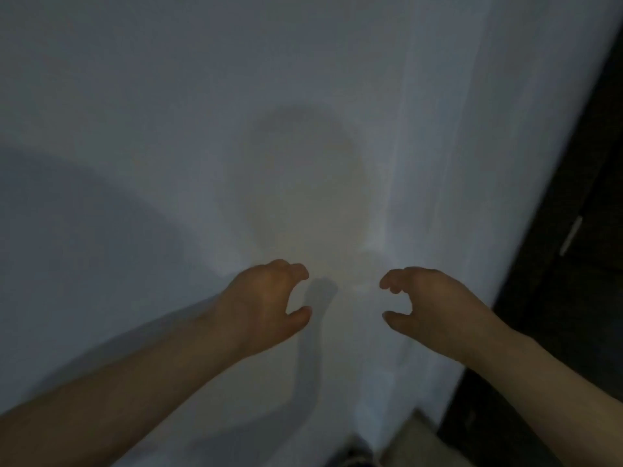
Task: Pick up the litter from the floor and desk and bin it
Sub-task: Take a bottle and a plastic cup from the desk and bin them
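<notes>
A pale, shadowed surface (pixel 168 79) spreads beyond the left hand (pixel 266 301) and right hand (pixel 428 305). A dark cabinet (pixel 573 298) stands just right of the right hand. Both hands hover apart, fingers loosely curled, thumbs wide, holding nothing. Where the litter lies cannot be told.

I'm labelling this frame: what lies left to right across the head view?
The left hand, holding nothing → right hand, holding nothing → dark cabinet with its pale handle.
</notes>
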`<control>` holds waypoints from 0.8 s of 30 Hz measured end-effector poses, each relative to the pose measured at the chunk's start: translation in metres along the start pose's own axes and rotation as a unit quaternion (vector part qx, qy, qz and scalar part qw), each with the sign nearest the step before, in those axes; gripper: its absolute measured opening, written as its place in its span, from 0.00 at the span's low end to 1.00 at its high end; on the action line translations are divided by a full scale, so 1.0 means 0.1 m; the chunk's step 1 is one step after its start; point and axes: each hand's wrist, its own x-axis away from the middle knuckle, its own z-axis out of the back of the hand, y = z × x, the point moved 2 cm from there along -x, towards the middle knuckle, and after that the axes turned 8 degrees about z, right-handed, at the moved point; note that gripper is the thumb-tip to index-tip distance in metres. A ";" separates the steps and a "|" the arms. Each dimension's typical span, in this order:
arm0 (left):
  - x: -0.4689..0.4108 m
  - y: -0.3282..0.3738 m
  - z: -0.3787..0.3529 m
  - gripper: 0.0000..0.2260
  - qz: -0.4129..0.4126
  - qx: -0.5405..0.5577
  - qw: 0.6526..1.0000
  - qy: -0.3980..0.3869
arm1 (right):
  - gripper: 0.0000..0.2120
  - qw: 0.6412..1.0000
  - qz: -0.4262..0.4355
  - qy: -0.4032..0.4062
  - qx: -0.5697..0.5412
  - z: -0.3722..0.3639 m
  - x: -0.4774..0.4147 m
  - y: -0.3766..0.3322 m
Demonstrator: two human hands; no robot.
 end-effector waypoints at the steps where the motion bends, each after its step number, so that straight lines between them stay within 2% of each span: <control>1: 0.05 0.06 0.23 0.34 0.011 -0.013 1.000 0.021 | 0.22 1.000 0.024 0.020 0.000 0.19 -0.03 -0.08; 3: 0.18 0.18 0.68 0.28 0.032 -0.030 0.996 0.077 | 0.20 0.995 0.080 0.056 0.003 0.55 -0.06 -0.25; 5: 0.31 0.24 1.05 0.23 0.074 -0.052 0.991 0.098 | 0.20 0.988 0.131 0.082 -0.002 0.87 -0.09 -0.43; 12: 1.11 0.38 1.99 0.21 0.189 -0.147 0.954 0.180 | 0.19 0.942 0.300 0.143 -0.042 1.63 -0.05 -1.22; 16: 1.74 0.39 2.44 0.21 0.260 -0.199 0.922 0.208 | 0.20 0.911 0.379 0.150 -0.060 1.83 0.11 -1.80; 24: 3.31 0.54 3.11 0.21 0.405 -0.280 0.839 0.230 | 0.20 0.826 0.535 0.144 -0.106 1.90 0.76 -3.16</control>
